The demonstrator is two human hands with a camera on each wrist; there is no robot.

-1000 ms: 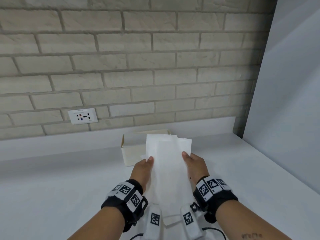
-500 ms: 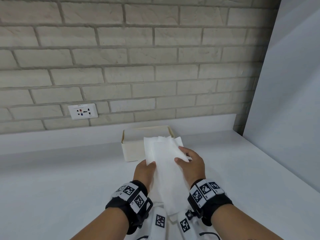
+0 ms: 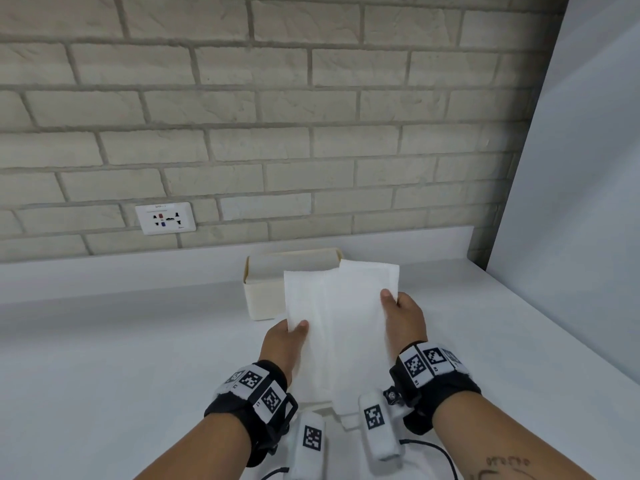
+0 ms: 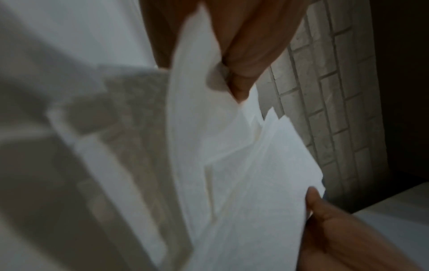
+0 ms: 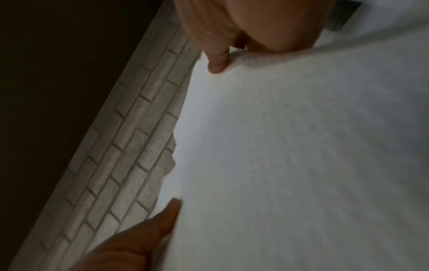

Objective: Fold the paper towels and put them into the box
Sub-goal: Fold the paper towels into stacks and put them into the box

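Both hands, left hand (image 3: pixel 282 342) and right hand (image 3: pixel 403 318), pinch the paper towel (image 3: pixel 341 327) by its side edges before the box (image 3: pixel 263 299).

I see paper towel (image 3: pixel 337 317): thin white paper, matt, faintly embossed. Box (image 3: pixel 263 299): cream, smooth, matt, material unclear. Counter (image 3: pixel 121 358): white, smooth, slight sheen. Wall (image 3: pixel 277 116): rough pale brick. Wristbands (image 3: pixel 258 386): black cloth.

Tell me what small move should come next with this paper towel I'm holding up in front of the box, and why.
Probably bring the two side edges together to fold it. The paper towel is held up unfolded, the left hand pinching its left edge and the right hand its right, and the box behind looks narrower than the open sheet.
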